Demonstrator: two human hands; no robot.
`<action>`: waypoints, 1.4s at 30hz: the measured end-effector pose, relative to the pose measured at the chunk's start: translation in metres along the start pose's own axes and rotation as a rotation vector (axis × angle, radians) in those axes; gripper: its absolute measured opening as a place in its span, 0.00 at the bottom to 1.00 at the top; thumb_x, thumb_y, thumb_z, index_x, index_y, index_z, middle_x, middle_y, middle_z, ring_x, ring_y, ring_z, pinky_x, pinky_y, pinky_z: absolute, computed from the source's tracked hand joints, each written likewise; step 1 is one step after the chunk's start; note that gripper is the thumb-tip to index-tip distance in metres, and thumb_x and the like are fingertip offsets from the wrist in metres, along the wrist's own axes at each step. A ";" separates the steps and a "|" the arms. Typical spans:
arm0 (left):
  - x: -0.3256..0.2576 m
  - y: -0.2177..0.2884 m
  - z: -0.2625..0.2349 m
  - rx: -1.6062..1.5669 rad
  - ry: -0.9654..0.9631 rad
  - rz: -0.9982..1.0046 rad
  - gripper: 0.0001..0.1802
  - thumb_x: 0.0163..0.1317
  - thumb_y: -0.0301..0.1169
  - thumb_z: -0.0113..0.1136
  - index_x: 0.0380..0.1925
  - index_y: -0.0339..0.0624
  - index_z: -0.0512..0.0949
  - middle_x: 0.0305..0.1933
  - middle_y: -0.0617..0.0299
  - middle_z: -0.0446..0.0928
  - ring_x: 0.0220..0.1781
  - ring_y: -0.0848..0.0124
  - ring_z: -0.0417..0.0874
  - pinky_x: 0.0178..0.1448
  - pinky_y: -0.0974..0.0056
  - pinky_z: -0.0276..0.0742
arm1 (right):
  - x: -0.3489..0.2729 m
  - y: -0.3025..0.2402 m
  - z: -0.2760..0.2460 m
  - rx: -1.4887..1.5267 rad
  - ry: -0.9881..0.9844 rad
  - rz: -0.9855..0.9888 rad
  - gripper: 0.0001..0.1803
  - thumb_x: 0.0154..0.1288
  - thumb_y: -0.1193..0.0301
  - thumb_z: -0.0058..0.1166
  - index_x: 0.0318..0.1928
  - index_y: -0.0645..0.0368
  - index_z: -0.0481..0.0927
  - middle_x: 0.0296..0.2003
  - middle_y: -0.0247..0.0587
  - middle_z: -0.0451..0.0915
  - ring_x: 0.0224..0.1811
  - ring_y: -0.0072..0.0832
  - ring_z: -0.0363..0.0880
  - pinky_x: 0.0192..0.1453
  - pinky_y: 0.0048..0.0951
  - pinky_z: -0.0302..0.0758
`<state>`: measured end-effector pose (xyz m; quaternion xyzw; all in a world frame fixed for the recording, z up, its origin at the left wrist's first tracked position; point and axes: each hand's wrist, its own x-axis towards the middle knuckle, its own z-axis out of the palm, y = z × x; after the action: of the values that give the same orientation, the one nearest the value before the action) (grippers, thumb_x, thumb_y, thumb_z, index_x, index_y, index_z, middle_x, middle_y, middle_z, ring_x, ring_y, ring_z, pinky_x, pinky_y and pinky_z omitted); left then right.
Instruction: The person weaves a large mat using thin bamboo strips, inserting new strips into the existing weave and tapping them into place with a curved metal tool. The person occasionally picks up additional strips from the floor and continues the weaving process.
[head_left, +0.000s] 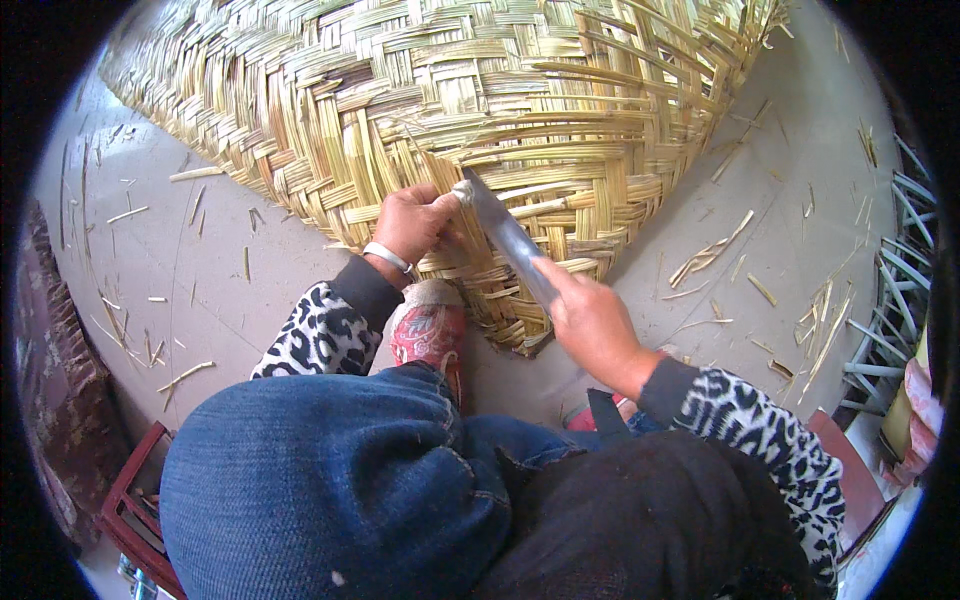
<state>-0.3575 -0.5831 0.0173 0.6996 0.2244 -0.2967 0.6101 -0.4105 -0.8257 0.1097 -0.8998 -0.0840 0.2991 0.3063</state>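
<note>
A large woven mat (460, 90) of pale yellow-green flat strips spreads ahead of me, its corner pointing toward my feet. My left hand (412, 222), with a silver bracelet on the wrist, pinches strips (440, 172) that stand out from the weave near this corner. Something whitish (462, 190) shows at its thumb tip; I cannot tell whether it is a wrap. My right hand (595, 325) is closed round a broad-bladed knife (508, 240). The blade slants up and left over the mat, its tip beside the left thumb. The knife's handle is hidden in my fist.
Loose strip scraps (712, 250) litter the grey floor (300, 310) on both sides. A patterned red shoe (428, 335) is by the mat's corner. A dark red wooden frame (135, 495) stands at lower left, light metal bars (895, 290) at the right.
</note>
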 end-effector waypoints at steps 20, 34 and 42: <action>-0.009 0.017 -0.015 -0.277 -0.222 -0.312 0.11 0.69 0.36 0.60 0.32 0.40 0.79 0.23 0.66 0.77 0.20 0.75 0.79 0.23 0.70 0.73 | 0.023 0.002 0.018 -0.241 -0.062 -0.051 0.32 0.62 0.76 0.51 0.68 0.46 0.68 0.31 0.52 0.79 0.31 0.51 0.81 0.37 0.49 0.79; 0.003 0.014 -0.006 -0.271 -0.222 -0.427 0.15 0.68 0.38 0.59 0.31 0.38 0.80 0.18 0.63 0.75 0.14 0.74 0.74 0.18 0.67 0.68 | 0.029 0.007 0.021 -0.284 -0.019 -0.149 0.30 0.63 0.75 0.50 0.68 0.49 0.68 0.27 0.51 0.79 0.26 0.49 0.83 0.29 0.47 0.81; 0.003 0.015 0.002 -0.362 -0.023 -0.365 0.11 0.64 0.34 0.64 0.36 0.36 0.80 0.29 0.60 0.79 0.23 0.70 0.83 0.27 0.66 0.80 | 0.029 0.009 0.017 -0.290 -0.092 -0.099 0.32 0.64 0.74 0.50 0.69 0.44 0.66 0.29 0.50 0.78 0.27 0.50 0.81 0.31 0.48 0.79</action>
<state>-0.3453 -0.5879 0.0258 0.5237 0.3895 -0.3649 0.6640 -0.3977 -0.8145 0.0791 -0.9147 -0.1845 0.3093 0.1835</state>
